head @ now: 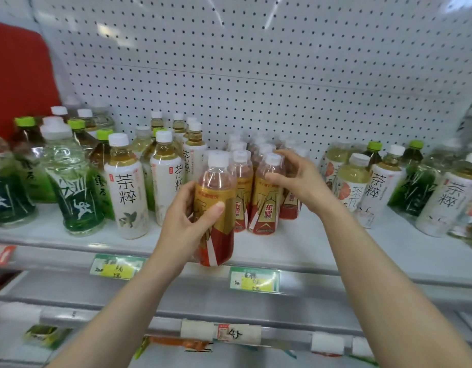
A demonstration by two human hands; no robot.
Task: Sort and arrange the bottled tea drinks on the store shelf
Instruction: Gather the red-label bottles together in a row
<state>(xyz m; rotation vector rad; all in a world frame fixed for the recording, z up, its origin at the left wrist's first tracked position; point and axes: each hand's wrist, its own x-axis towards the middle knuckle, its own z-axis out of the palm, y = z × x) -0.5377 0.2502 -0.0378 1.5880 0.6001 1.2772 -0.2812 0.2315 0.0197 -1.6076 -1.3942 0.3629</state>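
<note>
The left hand (pixel 185 217) grips a glossy red-gold plastic bottle (pixel 216 181); the right hand (pixel 296 179) curls round a matching shelved bottle (pixel 264 205).

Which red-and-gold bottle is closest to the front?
The bottle in the left hand, at the shelf edge. The others, even the right hand's rear bottle, stand behind.

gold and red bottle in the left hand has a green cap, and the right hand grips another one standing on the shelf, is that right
Not quite: its cap is white, not green, as the head view shows. The left hand does hold the gold and red bottle, and the right hand grips another standing bottle on the shelf.
</note>
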